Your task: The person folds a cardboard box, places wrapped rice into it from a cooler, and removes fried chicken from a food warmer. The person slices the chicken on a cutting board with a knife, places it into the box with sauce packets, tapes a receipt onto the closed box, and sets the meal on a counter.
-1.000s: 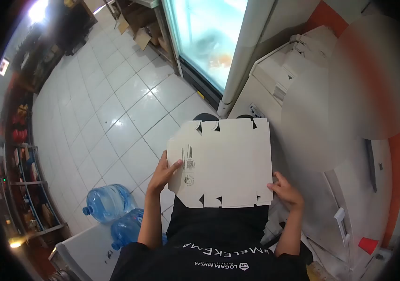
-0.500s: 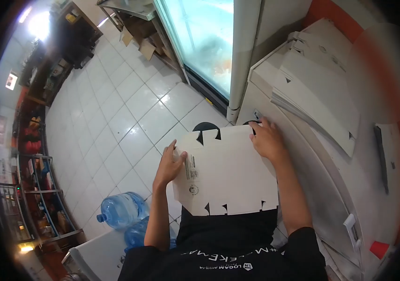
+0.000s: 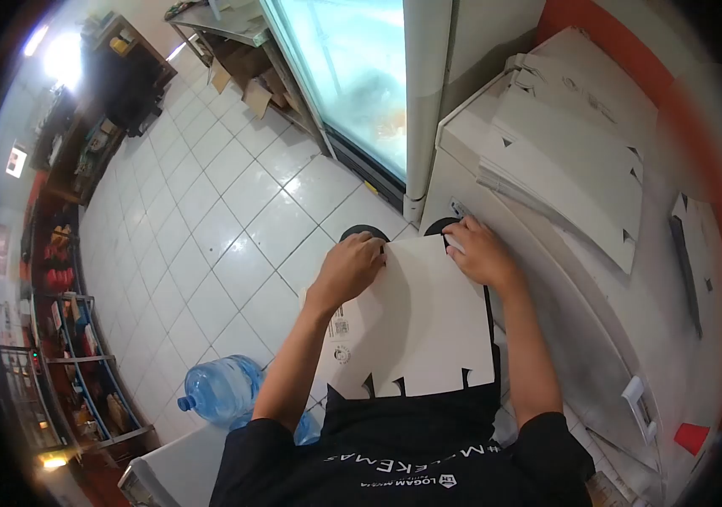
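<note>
A flat white cardboard box blank (image 3: 420,338) lies across my lap, with printing on its left side and dark notches along its near edge. My left hand (image 3: 351,269) has its fingers curled over the far edge, left of the middle, covering the notches there. At the far right corner, my right hand (image 3: 481,253) grips the blank with bent fingers. Part of the left flap is hidden under my left forearm.
To the right, a stack of similar cardboard blanks (image 3: 576,144) rests on a white surface, with a red cup (image 3: 692,438) nearer me. A glass-door fridge (image 3: 344,76) stands ahead. Blue water jugs (image 3: 224,389) are at left on the tiled floor (image 3: 200,203).
My left hand has moved from the blank's left side to its far edge, further right. My right hand stays at the far right corner, its fingers more bent.
</note>
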`<state>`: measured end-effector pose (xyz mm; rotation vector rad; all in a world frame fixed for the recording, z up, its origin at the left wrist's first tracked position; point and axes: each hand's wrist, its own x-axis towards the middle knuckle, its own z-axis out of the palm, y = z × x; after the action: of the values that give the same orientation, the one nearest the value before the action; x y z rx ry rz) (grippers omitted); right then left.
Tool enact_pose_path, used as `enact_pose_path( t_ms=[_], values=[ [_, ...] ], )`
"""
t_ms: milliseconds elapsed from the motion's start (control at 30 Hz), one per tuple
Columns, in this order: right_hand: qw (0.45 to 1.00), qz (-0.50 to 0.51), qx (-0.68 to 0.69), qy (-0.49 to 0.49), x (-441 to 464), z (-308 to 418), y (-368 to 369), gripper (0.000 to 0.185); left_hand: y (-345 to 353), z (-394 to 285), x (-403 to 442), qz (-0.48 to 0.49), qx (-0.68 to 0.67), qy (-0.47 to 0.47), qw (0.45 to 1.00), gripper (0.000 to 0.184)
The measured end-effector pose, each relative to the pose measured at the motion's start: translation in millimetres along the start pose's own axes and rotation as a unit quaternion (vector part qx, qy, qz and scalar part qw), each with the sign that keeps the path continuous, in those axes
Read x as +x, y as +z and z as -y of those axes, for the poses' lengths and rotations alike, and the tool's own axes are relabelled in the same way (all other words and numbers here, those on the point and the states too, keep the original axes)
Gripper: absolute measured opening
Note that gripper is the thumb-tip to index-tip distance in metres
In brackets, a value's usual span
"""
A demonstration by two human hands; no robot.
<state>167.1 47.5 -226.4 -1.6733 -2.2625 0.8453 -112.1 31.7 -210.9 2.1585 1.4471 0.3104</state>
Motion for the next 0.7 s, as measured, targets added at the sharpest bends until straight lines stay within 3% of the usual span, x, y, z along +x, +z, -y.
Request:
enact_pose_path(
  t_ms=[300,400,500,533,567,600,633,700],
  values=[
    [0.992,0.052,-0.09,0.073,17,24,-6,0.028,23,-3,-1,-0.098,0.021,-0.036,0.994,0.018],
    [0.99,0.012,-0.137,0.03,20,11,10,0.024,34,0,3,-0.104,0.046,-0.058,0.992,0.02],
    [0.999,-0.048,-0.021,-0.014,15,8,14,0.02,57,19,3,-0.149,0.06,-0.012,0.987,0.02],
    [0.997,-0.08,-0.018,0.001,32,-29,60,0.018,70,38,8,-0.134,0.041,-0.005,0.99,0.019],
    [0.993,-0.109,-0.024,-0.038,35,-25,62,0.018,58,27,3,-0.114,0.04,0.01,0.993,0.016],
    [0.984,-0.166,-0.055,-0.04,61,-49,110,0.018,45,13,6,-0.089,-0.007,0.029,0.996,0.017],
    [0.983,-0.105,-0.149,0.008,51,-22,75,0.019,31,-3,8,-0.062,-0.055,0.045,0.996,0.018],
    [0.983,-0.16,-0.091,0.01,53,-19,76,0.022,43,28,9,-0.075,-0.007,0.124,0.989,0.032]
  ],
)
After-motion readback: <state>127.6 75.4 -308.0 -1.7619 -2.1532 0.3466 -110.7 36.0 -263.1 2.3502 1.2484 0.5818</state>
